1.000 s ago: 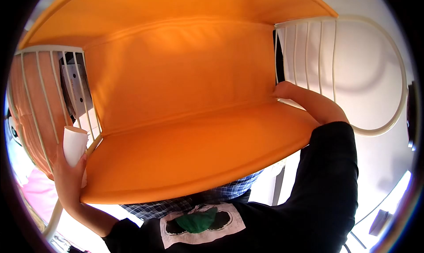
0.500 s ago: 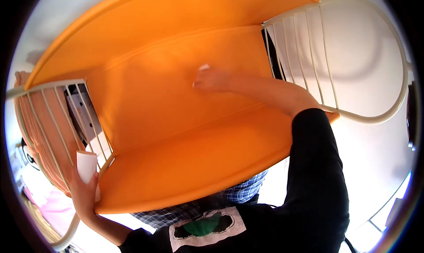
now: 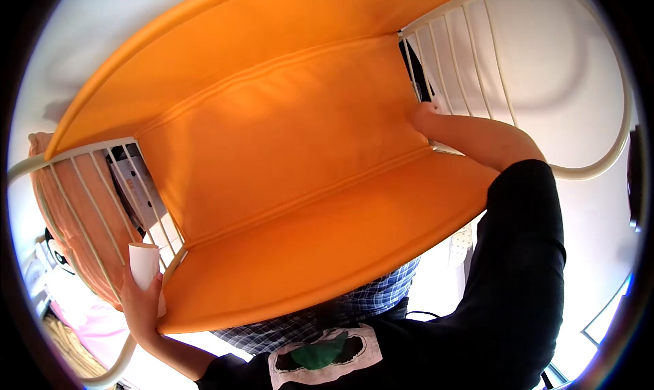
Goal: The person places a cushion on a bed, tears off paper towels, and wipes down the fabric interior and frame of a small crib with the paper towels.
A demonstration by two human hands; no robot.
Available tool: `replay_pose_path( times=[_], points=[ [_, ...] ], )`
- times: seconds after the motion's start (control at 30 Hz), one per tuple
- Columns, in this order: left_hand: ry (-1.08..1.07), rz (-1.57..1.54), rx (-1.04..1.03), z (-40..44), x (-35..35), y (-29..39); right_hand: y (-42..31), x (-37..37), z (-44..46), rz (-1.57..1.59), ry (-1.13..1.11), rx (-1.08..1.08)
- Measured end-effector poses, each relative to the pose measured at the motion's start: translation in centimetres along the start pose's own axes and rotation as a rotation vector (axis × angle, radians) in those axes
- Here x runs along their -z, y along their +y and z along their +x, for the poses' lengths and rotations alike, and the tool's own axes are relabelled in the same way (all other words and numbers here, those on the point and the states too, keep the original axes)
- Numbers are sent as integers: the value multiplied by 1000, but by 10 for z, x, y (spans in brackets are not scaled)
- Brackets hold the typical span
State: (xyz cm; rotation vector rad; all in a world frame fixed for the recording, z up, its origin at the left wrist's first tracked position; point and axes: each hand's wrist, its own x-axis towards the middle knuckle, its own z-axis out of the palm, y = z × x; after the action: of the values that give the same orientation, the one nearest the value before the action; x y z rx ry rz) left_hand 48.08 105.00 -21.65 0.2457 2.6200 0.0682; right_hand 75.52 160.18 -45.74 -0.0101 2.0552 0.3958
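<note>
A wide orange fabric sling (image 3: 293, 138) hangs in front of me between white barred metal ends. At its lower left corner my left hand (image 3: 142, 301) is closed around a white cylinder (image 3: 144, 264) with a thin tan rim, beside the bars. My right hand (image 3: 426, 119) is at the right end of the sling, against the fabric near the white bars (image 3: 470, 59). It looks curled, and its fingers are mostly hidden. Whatever it may hold does not show now.
A peach-coloured cloth (image 3: 85, 220) hangs behind the left bars (image 3: 102, 192). White boxes (image 3: 139, 192) show through the gap there. A curved white tube (image 3: 593, 172) bounds the right side, with a pale wall behind. Plaid cloth (image 3: 388, 288) shows below the front edge.
My right hand has moved from the middle of the orange fabric to its right end. The white bit seen at its fingers earlier is out of sight. My left hand still holds the cylinder.
</note>
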Motion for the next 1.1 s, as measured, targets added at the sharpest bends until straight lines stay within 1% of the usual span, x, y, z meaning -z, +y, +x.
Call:
replay_pose_path(
  times=[0.03,0.07,0.17,0.23,0.3,0.37,0.4,0.47,0.5,0.57,0.63,0.7,0.77,0.8,0.87,0.9,0.97,1.0,1.07,1.1],
  points=[
    [5,3,3,1,1,-1,-10,17,-1,60,43,21],
    [34,30,-14,1,-1,-2,-22,41,-1,119,168,79],
    [59,44,-21,0,-2,-1,-75,123,2,225,750,432],
    [64,34,-23,0,-3,-4,-128,171,13,189,1034,664],
    [52,42,-56,3,-4,-15,-176,209,30,170,1206,845],
    [55,12,-48,2,-3,-17,-216,228,57,203,1285,1014],
    [51,-20,-53,3,-2,-17,-236,230,64,191,1291,1024],
    [57,-45,-27,0,2,-7,-264,230,69,101,1048,968],
    [51,-61,-14,-1,3,-5,-265,227,72,96,1048,975],
    [67,-73,-8,-1,1,-9,-253,216,73,374,985,967],
    [71,-80,-3,-3,-1,-15,-223,186,86,238,1016,998],
    [48,-54,25,1,-2,-18,-180,142,85,231,1189,951],
    [31,-44,19,3,-2,-19,-123,95,63,271,964,811],
    [22,-27,20,3,-1,-19,-95,63,58,265,891,717],
    [17,-46,20,2,1,-14,-49,23,38,228,645,531],
    [20,-62,28,2,0,-12,-26,17,20,193,474,440],
    [6,-44,25,3,-1,-13,16,-10,-5,229,731,510],
    [1,-29,30,3,0,-14,23,-13,-11,229,729,510],
    [1,-35,10,1,2,-8,30,-1,-18,155,373,336],
    [-1,-41,-12,1,3,-7,28,13,-19,151,377,342]
  ],
)
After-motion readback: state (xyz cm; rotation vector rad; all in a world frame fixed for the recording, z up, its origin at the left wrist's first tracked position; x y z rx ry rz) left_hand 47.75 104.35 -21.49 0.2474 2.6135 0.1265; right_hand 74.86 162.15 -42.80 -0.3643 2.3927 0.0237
